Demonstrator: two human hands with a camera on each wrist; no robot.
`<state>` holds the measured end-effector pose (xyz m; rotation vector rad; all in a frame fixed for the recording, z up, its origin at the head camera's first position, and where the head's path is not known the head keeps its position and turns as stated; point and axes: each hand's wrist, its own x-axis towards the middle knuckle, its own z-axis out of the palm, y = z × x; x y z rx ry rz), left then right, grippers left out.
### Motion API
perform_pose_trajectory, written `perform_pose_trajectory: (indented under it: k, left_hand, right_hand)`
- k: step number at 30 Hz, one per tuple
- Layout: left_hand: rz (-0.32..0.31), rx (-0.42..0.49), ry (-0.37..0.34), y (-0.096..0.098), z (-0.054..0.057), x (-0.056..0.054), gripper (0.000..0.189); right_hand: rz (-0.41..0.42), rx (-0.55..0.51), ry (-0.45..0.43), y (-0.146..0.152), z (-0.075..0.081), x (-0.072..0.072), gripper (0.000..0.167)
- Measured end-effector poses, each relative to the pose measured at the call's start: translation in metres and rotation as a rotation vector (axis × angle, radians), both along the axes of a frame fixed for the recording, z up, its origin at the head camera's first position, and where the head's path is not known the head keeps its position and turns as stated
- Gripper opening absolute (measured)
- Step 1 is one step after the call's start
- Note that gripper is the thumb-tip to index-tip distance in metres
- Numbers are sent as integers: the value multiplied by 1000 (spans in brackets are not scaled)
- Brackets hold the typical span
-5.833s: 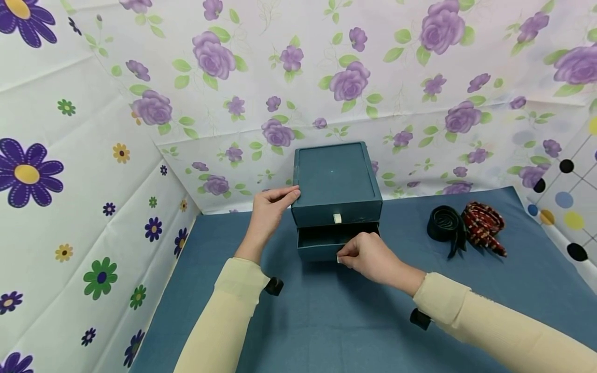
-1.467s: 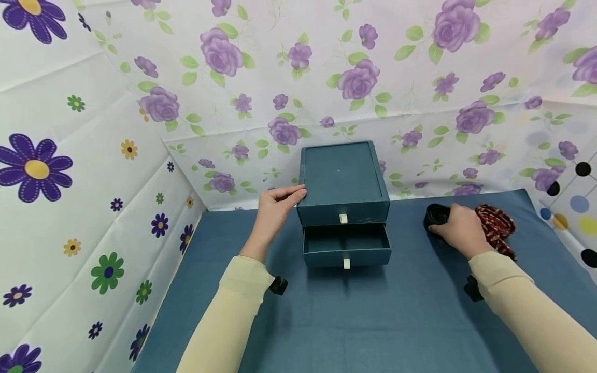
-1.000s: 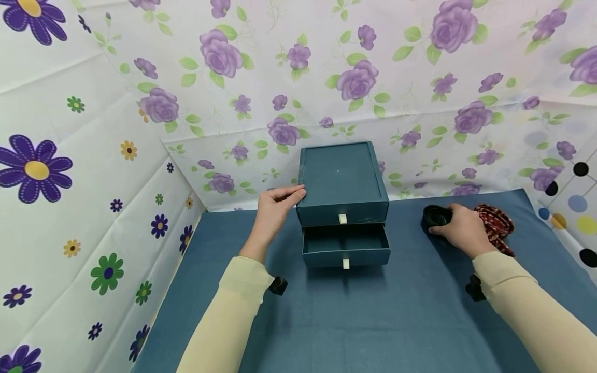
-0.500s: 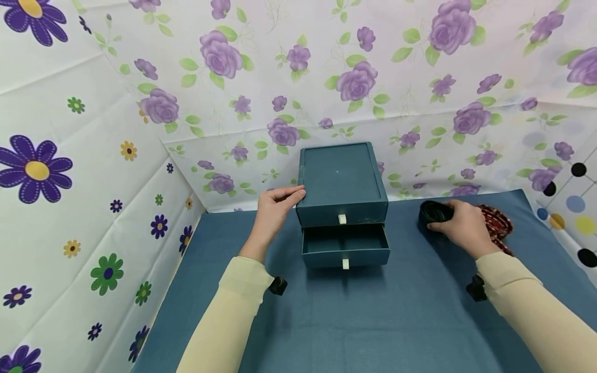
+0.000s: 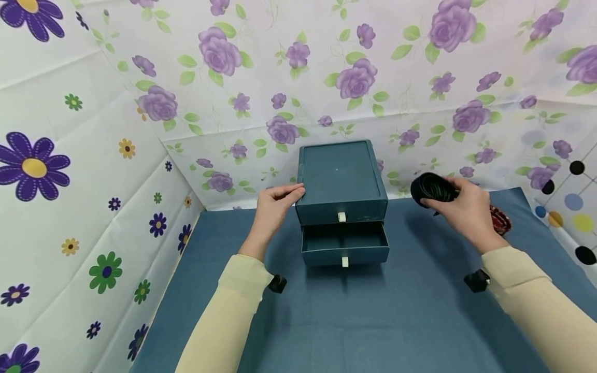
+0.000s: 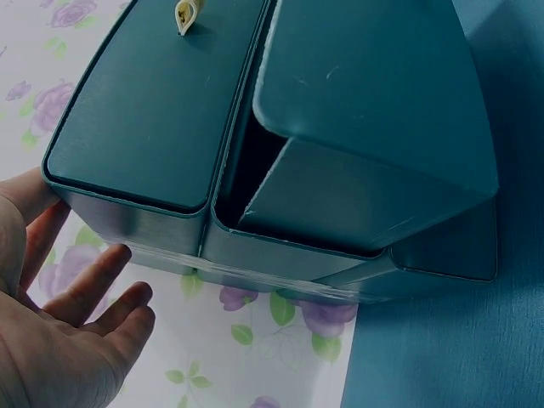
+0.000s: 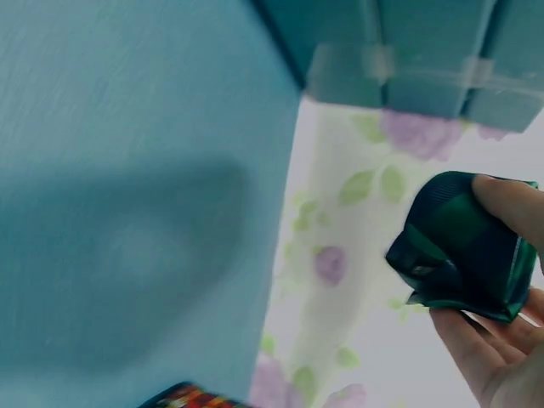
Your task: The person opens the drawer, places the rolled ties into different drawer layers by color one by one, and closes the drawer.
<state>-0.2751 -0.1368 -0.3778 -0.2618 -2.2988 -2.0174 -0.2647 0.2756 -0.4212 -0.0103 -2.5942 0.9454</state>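
My right hand (image 5: 468, 210) grips a rolled dark green necktie (image 5: 431, 187) between thumb and fingers, raised above the table to the right of the drawer box. In the right wrist view the tie (image 7: 463, 242) shows shiny, dark checked fabric with a folded end. A blue-green drawer box (image 5: 340, 173) stands against the back cloth. Its lower drawer (image 5: 345, 255) is pulled out and looks bare inside; the upper one is closed. My left hand (image 5: 275, 210) touches the box's left front edge with its fingertips, the other fingers (image 6: 93, 285) loosely extended beside its wall.
A rolled red patterned tie (image 5: 500, 220) lies on the table behind my right hand, partly hidden by it. Blue cloth covers the table (image 5: 345, 326). Flowered cloth (image 5: 396, 77) hangs behind and on the left, dotted cloth at the right.
Earlier my right hand was at the lower drawer's tab, drawing it out. It then moved right, took hold of the dark tie and has now lifted it. The left hand stays at the box.
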Motion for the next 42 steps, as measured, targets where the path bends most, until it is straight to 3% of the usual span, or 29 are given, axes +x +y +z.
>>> perform_pose_trajectory:
  k: [7, 16, 26, 34, 42]
  left_hand:
    - [9, -8, -2, 1, 0, -1, 28]
    - [16, -31, -2, 0, 0, -1, 28]
    - [5, -27, -18, -1, 1, -1, 30]
    - [21, -35, -22, -1, 2, 0, 29]
    - [22, -36, -25, 2, 3, 1, 27]
  right_hand:
    - [-14, -88, 202, -23, 20, 9, 70]
    - [93, -173, 502, -53, 46, 21, 69]
    - [183, -178, 715, -80, 55, 36, 73]
    - [407, -236, 902, -108, 62, 55, 52]
    - [605, -82, 978, -122, 40, 60, 43]
